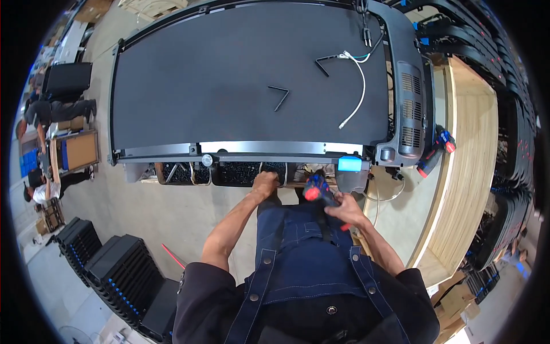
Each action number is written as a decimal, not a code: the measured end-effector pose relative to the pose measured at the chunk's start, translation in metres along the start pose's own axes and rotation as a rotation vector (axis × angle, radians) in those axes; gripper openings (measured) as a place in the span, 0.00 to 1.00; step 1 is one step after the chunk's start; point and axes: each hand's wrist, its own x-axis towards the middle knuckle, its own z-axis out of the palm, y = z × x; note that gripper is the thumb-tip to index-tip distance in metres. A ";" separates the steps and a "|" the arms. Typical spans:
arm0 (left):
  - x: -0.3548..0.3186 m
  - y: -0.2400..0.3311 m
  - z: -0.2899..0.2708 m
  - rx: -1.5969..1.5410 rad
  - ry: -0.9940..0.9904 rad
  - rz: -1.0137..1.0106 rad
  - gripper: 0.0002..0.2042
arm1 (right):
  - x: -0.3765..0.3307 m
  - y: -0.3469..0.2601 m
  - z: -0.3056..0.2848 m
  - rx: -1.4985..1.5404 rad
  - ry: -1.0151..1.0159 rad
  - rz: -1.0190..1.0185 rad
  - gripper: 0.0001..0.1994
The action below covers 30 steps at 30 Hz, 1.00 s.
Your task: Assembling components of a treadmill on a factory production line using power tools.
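Observation:
A treadmill deck with a black belt (229,74) lies across the view in front of me. My left hand (266,182) is closed at the right part of a black bin of small dark hardware (236,174), below the deck's near edge; what its fingertips hold is hidden. In my right hand (348,211) is a red and blue cordless drill (316,189), held beside a light grey bin. Two black hex keys, one near the belt's middle (281,97) and one farther right (327,66), rest on the belt. A white cable (363,92) curves beside them.
A vented motor cover (410,106) forms the deck's right end. Beyond it stand a second cordless drill (437,152) and a long wooden crate (472,143). Stacked black parts (123,275) sit at lower left. Two people work at a cart (77,152) far left.

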 end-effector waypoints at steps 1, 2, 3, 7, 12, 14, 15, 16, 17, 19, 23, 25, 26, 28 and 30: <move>-0.001 -0.002 -0.002 -0.101 0.016 -0.052 0.07 | -0.021 -0.003 -0.005 -0.009 -0.005 -0.008 0.34; -0.003 -0.004 -0.002 -0.102 0.029 -0.062 0.07 | -0.043 -0.009 -0.009 0.287 -0.041 -0.191 0.35; -0.006 -0.007 -0.001 -0.170 0.118 -0.126 0.08 | -0.061 -0.020 -0.015 0.588 -0.078 -0.372 0.36; -0.025 -0.011 -0.001 -0.752 0.185 -0.350 0.09 | -0.095 -0.076 -0.049 0.318 -0.510 -0.202 0.27; -0.041 0.009 -0.004 -1.180 0.271 -0.448 0.08 | -0.065 -0.111 -0.032 0.102 -0.105 -0.425 0.24; -0.045 0.016 -0.017 -1.280 0.274 -0.485 0.07 | -0.061 -0.118 -0.032 -0.036 -0.019 -0.406 0.22; -0.052 0.020 -0.024 -1.491 0.260 -0.448 0.08 | -0.061 -0.118 -0.029 -0.084 -0.021 -0.407 0.20; -0.063 0.029 -0.032 -1.705 0.247 -0.401 0.08 | -0.068 -0.123 -0.027 -0.098 -0.025 -0.420 0.20; -0.069 0.042 -0.044 -1.651 0.260 -0.360 0.09 | -0.071 -0.128 -0.026 -0.056 0.003 -0.472 0.20; -0.083 0.071 -0.080 -1.338 0.376 -0.223 0.08 | -0.074 -0.129 -0.022 0.100 -0.008 -0.547 0.18; -0.088 0.152 -0.190 -0.580 0.808 0.155 0.05 | -0.097 -0.131 -0.017 0.434 0.023 -0.557 0.20; -0.071 0.168 -0.235 -0.293 0.951 0.285 0.03 | -0.105 -0.138 -0.016 0.491 0.096 -0.638 0.22; -0.058 0.162 -0.247 -0.196 0.995 0.311 0.02 | -0.108 -0.143 -0.017 0.489 0.095 -0.653 0.22; -0.034 0.144 -0.262 -0.058 0.953 0.262 0.03 | -0.117 -0.151 -0.022 0.410 0.036 -0.529 0.23; -0.021 0.126 -0.269 -0.066 0.829 0.128 0.08 | -0.122 -0.155 -0.020 0.463 0.060 -0.570 0.22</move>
